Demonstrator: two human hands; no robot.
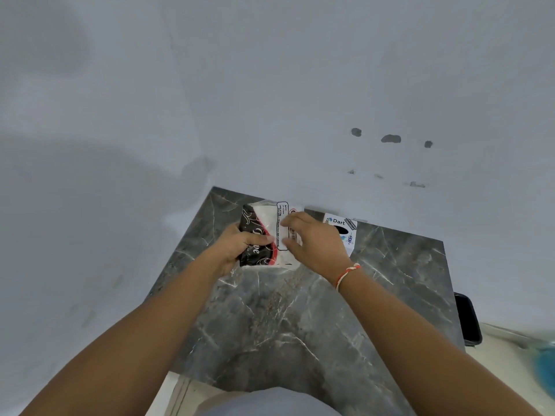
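A plastic packet [265, 219], black with a red band on its left part and white on its right, lies at the far side of a dark grey marble table [285, 319]. My left hand [237, 247] grips the packet's black left end, thumb on top. Over the packet's white right end my right hand [315, 241] pinches the edge with curled fingers. A red and white thread band circles my right wrist.
A white card or box printed "Dart" [342, 228] sits just right of the packet, partly behind my right hand. A black phone [468, 319] lies off the table's right edge. A blue blurred object [545, 367] is at the far right. A pale wall rises behind.
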